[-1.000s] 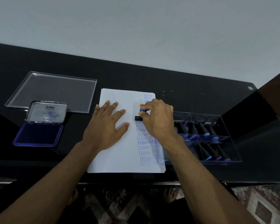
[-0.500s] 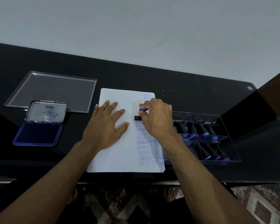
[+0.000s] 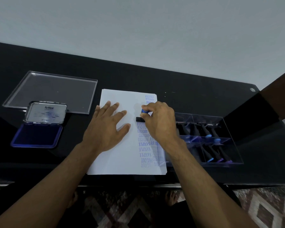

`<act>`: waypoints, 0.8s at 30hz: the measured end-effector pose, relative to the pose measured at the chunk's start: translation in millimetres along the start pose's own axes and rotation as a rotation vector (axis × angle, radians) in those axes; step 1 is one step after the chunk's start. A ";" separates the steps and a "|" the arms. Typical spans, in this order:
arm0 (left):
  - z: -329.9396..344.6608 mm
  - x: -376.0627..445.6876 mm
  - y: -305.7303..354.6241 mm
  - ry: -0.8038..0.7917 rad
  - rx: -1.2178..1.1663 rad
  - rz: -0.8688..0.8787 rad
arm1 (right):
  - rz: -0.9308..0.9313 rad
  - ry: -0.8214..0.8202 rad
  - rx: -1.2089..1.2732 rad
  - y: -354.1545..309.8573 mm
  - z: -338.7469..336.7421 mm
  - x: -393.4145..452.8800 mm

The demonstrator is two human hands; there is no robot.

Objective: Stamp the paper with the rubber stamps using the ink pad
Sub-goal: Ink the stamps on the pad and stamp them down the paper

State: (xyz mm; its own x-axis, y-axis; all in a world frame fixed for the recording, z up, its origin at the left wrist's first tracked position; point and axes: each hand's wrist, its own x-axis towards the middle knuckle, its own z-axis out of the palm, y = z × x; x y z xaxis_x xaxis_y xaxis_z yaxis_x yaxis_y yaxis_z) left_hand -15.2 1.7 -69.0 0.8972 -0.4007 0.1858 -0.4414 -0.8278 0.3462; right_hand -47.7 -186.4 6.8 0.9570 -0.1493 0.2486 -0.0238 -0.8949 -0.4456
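From the head camera, the right hand (image 3: 160,122) has its grip closed round the blue-topped black rubber stamp (image 3: 142,115), fingertips pinching the knob so the base presses square onto the white sheet of paper (image 3: 122,155), just above the column of blue printed words. Left of that grip, the left hand (image 3: 105,129) lies flat with fingers spread, holding nothing, likely pinning the sheet against sliding. Farther left on the black table (image 3: 196,89), the open blue ink pad (image 3: 36,135) waits within reach for re-inking.

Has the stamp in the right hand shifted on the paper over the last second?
No. The stamp sits in the same spot just above the printed column on the paper, gripped by the right hand.
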 end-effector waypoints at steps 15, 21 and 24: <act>-3.8 -1.4 1.7 -0.023 -0.008 -0.003 | 0.441 0.310 0.765 8.0 -26.2 -23.6; -4.5 -0.9 2.0 -0.024 -0.002 -0.005 | 0.439 0.315 0.766 8.7 -27.8 -28.6; -6.8 -0.3 2.9 -0.040 0.014 -0.002 | 0.456 0.332 0.790 13.0 -28.8 -32.5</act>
State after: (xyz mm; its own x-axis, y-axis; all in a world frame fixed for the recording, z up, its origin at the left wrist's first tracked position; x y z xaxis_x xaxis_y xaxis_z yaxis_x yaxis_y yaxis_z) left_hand -16.9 2.1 -61.8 0.8979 -0.4145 0.1481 -0.4399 -0.8337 0.3338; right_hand -87.5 -205.3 17.7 0.7705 -0.6317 0.0852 -0.0554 -0.1996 -0.9783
